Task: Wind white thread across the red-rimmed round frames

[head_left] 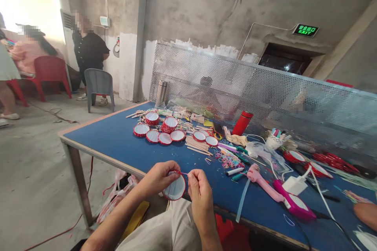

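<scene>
A small drum with a white face and a red rim is held tilted above my lap, just off the table's front edge. My left hand grips it by the rim, with the thumb on top. From the rim a short, thin pinkish cord runs to my right hand, whose thumb and fingers are pinched on its end. How the cord joins the rim is hidden by my left fingers. More drums of the same kind lie on the blue table ahead, a few of them stacked.
Wooden sticks, small coloured bands and a marker lie beyond my hands. To the right are a pink glue gun and a magenta power strip with cables. A red flask stands near the perforated metal screen. People are at the far left.
</scene>
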Available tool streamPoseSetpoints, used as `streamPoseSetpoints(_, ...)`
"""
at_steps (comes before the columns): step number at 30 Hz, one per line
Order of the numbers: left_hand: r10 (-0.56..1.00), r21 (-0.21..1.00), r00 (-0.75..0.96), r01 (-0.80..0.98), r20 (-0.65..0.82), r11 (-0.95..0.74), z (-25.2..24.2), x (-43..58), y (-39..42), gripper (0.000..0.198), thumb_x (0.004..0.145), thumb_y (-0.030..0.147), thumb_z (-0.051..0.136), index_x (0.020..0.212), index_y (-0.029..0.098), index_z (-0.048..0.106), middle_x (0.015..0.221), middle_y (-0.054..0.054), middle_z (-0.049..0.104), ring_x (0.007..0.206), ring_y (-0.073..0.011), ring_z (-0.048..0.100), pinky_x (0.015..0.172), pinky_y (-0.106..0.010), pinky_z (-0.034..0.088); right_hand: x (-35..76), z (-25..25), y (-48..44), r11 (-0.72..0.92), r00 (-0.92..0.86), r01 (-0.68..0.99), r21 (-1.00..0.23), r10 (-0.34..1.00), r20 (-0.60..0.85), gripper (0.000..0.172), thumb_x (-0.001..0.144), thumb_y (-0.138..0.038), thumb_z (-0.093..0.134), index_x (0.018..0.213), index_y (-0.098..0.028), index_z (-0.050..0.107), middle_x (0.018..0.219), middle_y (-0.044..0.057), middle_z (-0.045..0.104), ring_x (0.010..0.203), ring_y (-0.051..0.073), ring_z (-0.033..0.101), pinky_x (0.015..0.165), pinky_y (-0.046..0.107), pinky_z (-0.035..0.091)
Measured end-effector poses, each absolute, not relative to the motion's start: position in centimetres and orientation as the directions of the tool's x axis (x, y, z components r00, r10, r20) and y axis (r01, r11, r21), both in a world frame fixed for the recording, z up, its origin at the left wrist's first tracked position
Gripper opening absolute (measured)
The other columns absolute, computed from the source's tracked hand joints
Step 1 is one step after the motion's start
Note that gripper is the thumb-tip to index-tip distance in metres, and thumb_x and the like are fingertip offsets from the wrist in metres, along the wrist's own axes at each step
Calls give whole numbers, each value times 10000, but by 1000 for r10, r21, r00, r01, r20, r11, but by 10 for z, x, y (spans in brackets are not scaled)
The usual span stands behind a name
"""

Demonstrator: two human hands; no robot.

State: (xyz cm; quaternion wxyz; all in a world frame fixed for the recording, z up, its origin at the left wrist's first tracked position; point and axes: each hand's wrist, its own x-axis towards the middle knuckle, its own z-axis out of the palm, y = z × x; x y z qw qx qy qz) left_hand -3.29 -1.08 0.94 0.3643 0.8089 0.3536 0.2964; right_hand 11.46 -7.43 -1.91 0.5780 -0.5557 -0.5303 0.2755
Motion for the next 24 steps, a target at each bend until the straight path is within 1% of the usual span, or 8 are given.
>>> streamPoseSetpoints(8, 845, 844, 490, 343, 214, -413, 9, -28, -12, 178, 764, 278, 465, 776, 164, 601, 680, 18, 582, 631, -128, 502, 544, -193, 396, 109, -27, -87, 266, 244, 513, -816, 866, 436, 264, 903, -427, 398, 757, -250, 527, 731, 21, 568, 662, 158, 513, 633, 256, 416)
streamPoseSetpoints(12, 865, 859, 457, 338, 207, -384, 8, -25, -11, 178, 754, 278, 461, 771, 166, 597, 670, 19, 584, 617, -130, 506, 547, -203, 401, 107, -37, -92, 276, 262, 536, -798, 844, 468, 214, 912, -403, 408, 827, -266, 549, 789, 38, 593, 733, 176, 561, 690, 266, 440)
streamPoseSetpoints(14, 871, 861, 443, 337, 212, -381, 6, -25, -10, 177, 754, 280, 460, 766, 166, 594, 675, 16, 586, 628, -132, 507, 552, -204, 403, 106, -43, -94, 286, 291, 510, -811, 830, 476, 223, 907, -416, 416, 835, -265, 564, 798, 45, 604, 759, 185, 575, 710, 273, 453)
streamPoseSetpoints(15, 875, 862, 433, 338, 215, -379, 6, -24, -10, 180, 756, 288, 459, 761, 166, 591, 671, 15, 583, 630, -133, 505, 553, -206, 403, 105, -46, -95, 279, 307, 484, -829, 833, 460, 243, 901, -434, 419, 826, -261, 571, 784, 44, 606, 727, 182, 576, 682, 270, 461)
streamPoseSetpoints(17, 886, 866, 409, 338, 218, -369, 5, -24, -9, 194, 760, 316, 460, 751, 165, 581, 654, 16, 568, 621, -133, 493, 548, -207, 400, 101, -51, -98, 232, 320, 386, -893, 874, 365, 300, 887, -485, 416, 803, -246, 576, 709, 26, 595, 553, 148, 537, 522, 245, 446)
streamPoseSetpoints(19, 896, 874, 392, 335, 209, -351, 5, -24, -8, 213, 763, 346, 465, 753, 165, 577, 645, 19, 554, 610, -132, 480, 534, -206, 390, 97, -54, -102, 175, 318, 261, -949, 913, 255, 349, 878, -521, 408, 794, -224, 570, 614, -10, 547, 392, 95, 420, 376, 214, 352)
streamPoseSetpoints(20, 898, 880, 390, 332, 201, -341, 5, -24, -8, 219, 763, 356, 468, 756, 166, 576, 644, 20, 550, 604, -130, 475, 526, -204, 384, 95, -55, -104, 160, 320, 208, -965, 921, 221, 361, 876, -528, 410, 794, -212, 566, 581, -27, 519, 355, 74, 369, 345, 199, 310)
streamPoseSetpoints(24, 902, 899, 390, 304, 186, -317, 4, -24, -8, 215, 762, 366, 475, 754, 169, 562, 635, 26, 528, 579, -122, 451, 497, -197, 357, 89, -53, -110, 175, 406, 105, -979, 891, 202, 353, 860, -507, 465, 784, -178, 564, 568, -50, 496, 349, 30, 334, 355, 158, 257)
